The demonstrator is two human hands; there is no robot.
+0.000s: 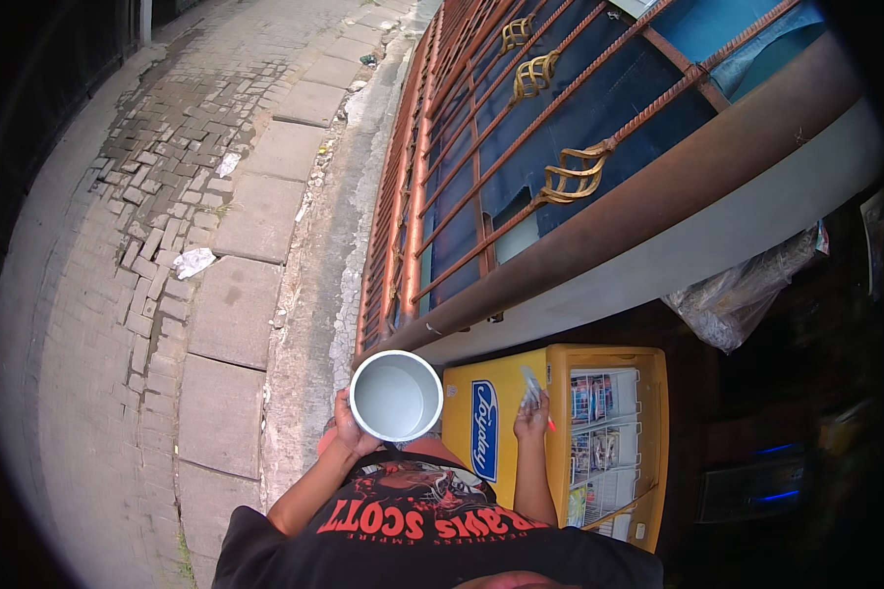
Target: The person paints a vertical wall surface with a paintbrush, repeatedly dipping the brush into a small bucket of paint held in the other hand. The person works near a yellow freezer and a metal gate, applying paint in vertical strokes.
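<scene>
My left hand (351, 430) is closed on the lower left side of a round pot (367, 391) with a white rim and a pale grey inside. I hold it with its mouth facing up, in front of my body. Whether a thin layer of liquid covers its bottom, I cannot tell. My right hand (531, 416) is raised, its fingers closed round a small greyish, crumpled-looking piece (530, 381) that sticks up above them. Something thin and red-orange shows beside the fingers. That hand is in front of the yellow freezer (556, 393).
A sliding-glass freezer top shows wire baskets (599, 442) with packages. Ahead runs a rust-brown metal grille (521, 167) over dark blue sheeting. At right hangs a clear plastic bag (742, 294). Paving slabs (228, 304) and loose bricks lie at left, with white litter (193, 262).
</scene>
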